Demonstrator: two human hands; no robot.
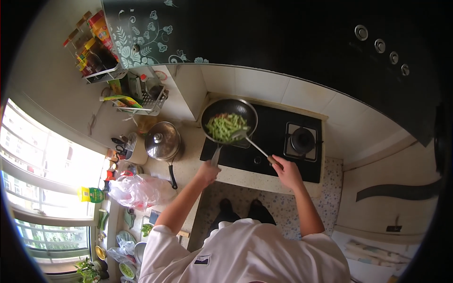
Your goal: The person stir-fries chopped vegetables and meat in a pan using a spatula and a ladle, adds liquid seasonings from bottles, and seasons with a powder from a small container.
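Note:
My left hand (207,173) grips the handle (216,155) of a dark wok (249,109) over the left side of a black gas stove (267,127). Chopped green vegetables (224,128), with some reddish-brown bits at the far side, fill the wok's bottom. In my right hand (288,173) is a metal spatula (256,145), held by its brown grip. The spatula's blade rests among the vegetables at the wok's near right. The burner beneath the wok is hidden.
A lidded saucepan (162,143) stands left of the stove, its black handle towards me. Nearby are a knife holder (136,150) and a plastic bag (138,191). A second burner (302,140) sits at right. The range hood (265,39) overhangs the stove; wall racks (152,106) hold bottles.

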